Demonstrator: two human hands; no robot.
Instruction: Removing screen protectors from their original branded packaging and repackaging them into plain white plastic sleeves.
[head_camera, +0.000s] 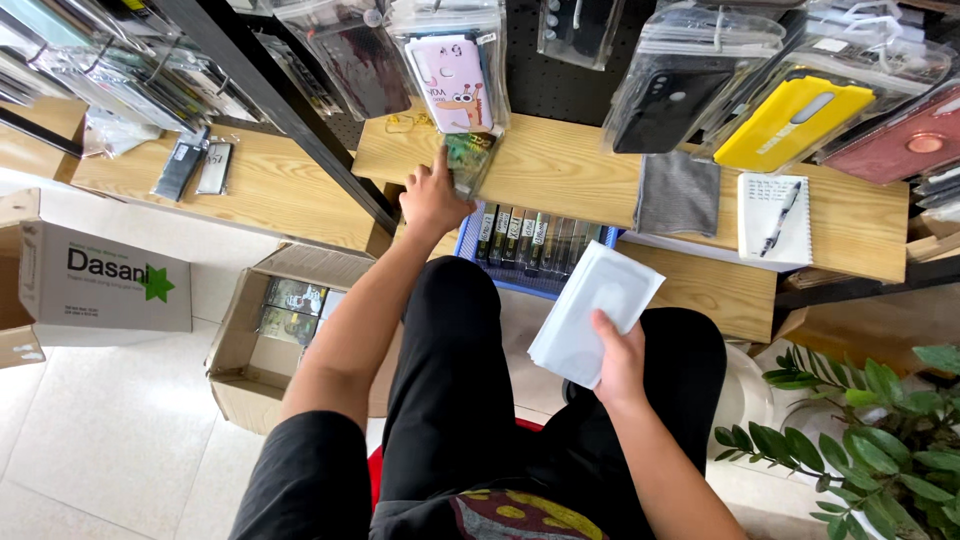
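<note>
Wooden shelf (560, 165), upper centre: left hand (432, 198) pinches clear bagged patterned phone case (468, 160); right hand (620, 362), lower centre, grips flat white packet stack (592, 310).

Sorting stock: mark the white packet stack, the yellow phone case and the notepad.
white packet stack (590, 310), head view, middle of top packet.
yellow phone case (790, 125), head view, its back.
notepad (765, 225), head view, bare page.

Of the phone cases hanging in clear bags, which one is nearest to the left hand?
The pink phone case with a cartoon figure, directly above the left hand; the black and yellow cases hang further right.
</note>
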